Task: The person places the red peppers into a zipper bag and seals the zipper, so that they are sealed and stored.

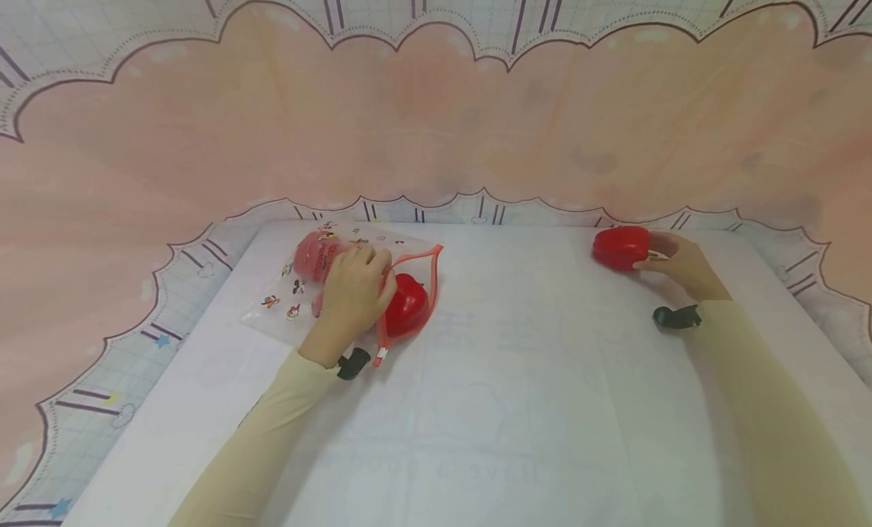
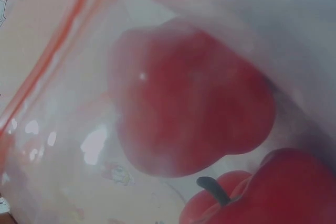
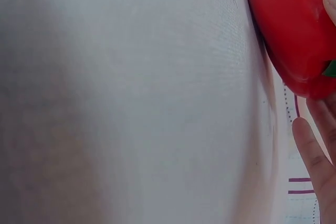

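In the head view, my left hand [image 1: 357,288] holds a clear printed plastic bag [image 1: 262,315] near its orange-edged mouth [image 1: 436,277], fingers curled. A red bell pepper [image 1: 409,304] lies at that mouth, and more red shapes [image 1: 315,256] show through the plastic farther in. The left wrist view looks through the film at a red bell pepper [image 2: 189,98] and another with a dark stem [image 2: 283,192]. Over at the right, my right hand [image 1: 681,266] grips a separate red bell pepper [image 1: 620,248] by its stem end; the thumb and fingers also touch it in the right wrist view.
A white-covered table [image 1: 504,406] lies under both hands. Behind it hangs a peach cloth [image 1: 436,126] with a scalloped print. Small black devices sit at the left wrist [image 1: 353,364] and the right wrist [image 1: 677,317].
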The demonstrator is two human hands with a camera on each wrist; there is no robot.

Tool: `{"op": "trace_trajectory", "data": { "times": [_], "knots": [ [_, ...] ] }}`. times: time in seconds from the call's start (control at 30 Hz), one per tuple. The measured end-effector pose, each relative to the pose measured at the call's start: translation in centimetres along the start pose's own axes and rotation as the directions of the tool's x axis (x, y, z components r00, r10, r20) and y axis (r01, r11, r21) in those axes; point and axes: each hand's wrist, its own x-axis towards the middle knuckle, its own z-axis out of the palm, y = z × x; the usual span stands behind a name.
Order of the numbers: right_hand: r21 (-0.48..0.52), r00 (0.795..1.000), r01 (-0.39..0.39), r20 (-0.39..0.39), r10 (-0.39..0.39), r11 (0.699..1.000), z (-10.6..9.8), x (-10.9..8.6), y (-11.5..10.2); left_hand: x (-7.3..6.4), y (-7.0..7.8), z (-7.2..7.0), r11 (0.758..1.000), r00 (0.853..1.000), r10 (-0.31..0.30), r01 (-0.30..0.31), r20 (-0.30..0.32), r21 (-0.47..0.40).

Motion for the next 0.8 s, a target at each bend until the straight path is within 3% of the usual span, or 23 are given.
{"op": "trace_trajectory", "data": {
  "times": [0.37, 0.8],
  "knots": [
    [0.048, 0.999, 0.024, 0.02, -0.025, 0.999, 0.19, 0.23, -0.37, 0.09, -0.02, 0.06, 1.0, 1.0, 0.002, -0.002, 0.001, 0.003],
    [0.029, 0.999, 0.023, 0.025, -0.024, 0.999, 0.62, 0.31, -0.64, 0.1, -0.1, 0.01, 1.0, 1.0, -0.005, 0.005, 0.008, -0.011]
  ]
}}
